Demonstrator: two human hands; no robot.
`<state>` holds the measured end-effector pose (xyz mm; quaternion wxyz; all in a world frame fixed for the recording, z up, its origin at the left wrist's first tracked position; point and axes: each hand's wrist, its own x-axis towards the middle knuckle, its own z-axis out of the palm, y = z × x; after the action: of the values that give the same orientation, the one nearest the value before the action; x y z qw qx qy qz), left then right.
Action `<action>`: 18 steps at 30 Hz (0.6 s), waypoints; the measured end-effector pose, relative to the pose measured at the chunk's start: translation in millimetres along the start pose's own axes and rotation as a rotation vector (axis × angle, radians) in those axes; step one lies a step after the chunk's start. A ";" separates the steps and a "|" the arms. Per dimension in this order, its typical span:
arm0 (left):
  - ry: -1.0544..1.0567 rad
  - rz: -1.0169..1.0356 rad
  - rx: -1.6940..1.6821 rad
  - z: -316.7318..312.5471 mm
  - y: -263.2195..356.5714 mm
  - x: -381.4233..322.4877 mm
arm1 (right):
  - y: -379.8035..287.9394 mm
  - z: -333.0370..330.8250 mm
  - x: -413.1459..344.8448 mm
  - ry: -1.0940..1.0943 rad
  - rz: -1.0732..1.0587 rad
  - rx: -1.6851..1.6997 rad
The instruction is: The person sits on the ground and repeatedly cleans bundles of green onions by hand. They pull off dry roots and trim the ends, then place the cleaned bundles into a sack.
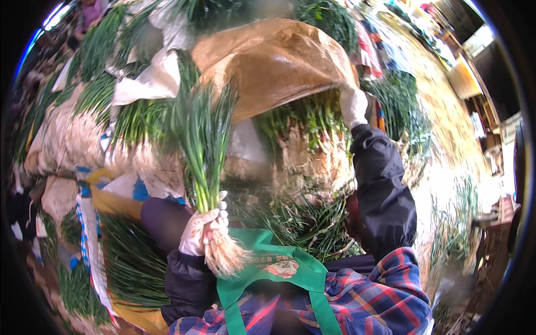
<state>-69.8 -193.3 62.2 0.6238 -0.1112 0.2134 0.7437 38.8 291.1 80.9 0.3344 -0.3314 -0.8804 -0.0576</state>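
Observation:
A bundle of green onions [207, 167] stands upright in my white-gloved left hand [206, 230], its green leaves up and its pale stringy roots [224, 253] hanging below my fist. My right hand [354, 105], also in a white glove, grips the right edge of a tan woven plastic sheet [276, 58] and holds that edge raised. Under the sheet stand more leafy bunches with soil-coloured roots [307, 146]. Loose green trimmings [312, 228] are heaped between my arms, just beyond the green apron [274, 266] I wear.
Rows of green onion bunches [136, 125] lie on the left, roots towards me, beside white sheeting [146, 81]. Below them is a yellow-edged sack of long green leaves [130, 259]. More bunches [393, 100] lie right of my right arm. Another person [90, 14] is at the far upper left.

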 end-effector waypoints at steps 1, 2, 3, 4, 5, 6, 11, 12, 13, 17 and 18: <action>-0.019 -0.026 -0.034 -0.1 -0.1 -1.9 | 10.1 -8.3 12.0 0.130 0.032 0.116; 0.010 -0.015 0.018 0.4 -0.8 -3.3 | 23.6 -19.2 24.3 0.161 0.183 0.263; 0.026 0.000 0.045 1.2 -1.8 -3.4 | 38.4 -31.3 31.5 0.219 0.329 0.366; 0.014 -0.032 0.015 2.5 -3.8 -3.8 | 56.9 -46.2 39.5 0.217 0.487 0.700; -0.003 -0.060 -0.021 4.1 -5.9 -2.7 | 77.7 -62.5 44.2 0.203 0.602 1.043; -0.065 -0.086 -0.068 6.2 -8.5 -2.8 | 103.6 -85.7 45.2 0.254 0.665 0.956; -0.091 0.042 0.065 22.2 -24.5 -0.8 | 251.3 -237.4 -31.5 0.143 0.307 -0.501; -0.086 0.101 0.120 25.8 -26.9 -0.9 | 279.6 -270.2 -53.6 0.146 0.401 -0.562; -0.118 0.152 0.130 29.1 -29.0 -0.1 | 305.1 -303.2 -81.4 0.141 0.481 -0.534; -0.138 0.317 0.285 33.8 -32.0 20.6 | 367.0 -417.4 -217.8 0.203 0.846 -0.444; -0.118 0.305 0.322 32.7 -32.3 33.8 | 374.5 -440.8 -250.0 0.210 0.908 -0.449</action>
<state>-41.7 -144.4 70.7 0.5251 0.0669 0.3068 0.7910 653.6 302.3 218.5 0.3328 -0.7362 -0.5753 -0.1272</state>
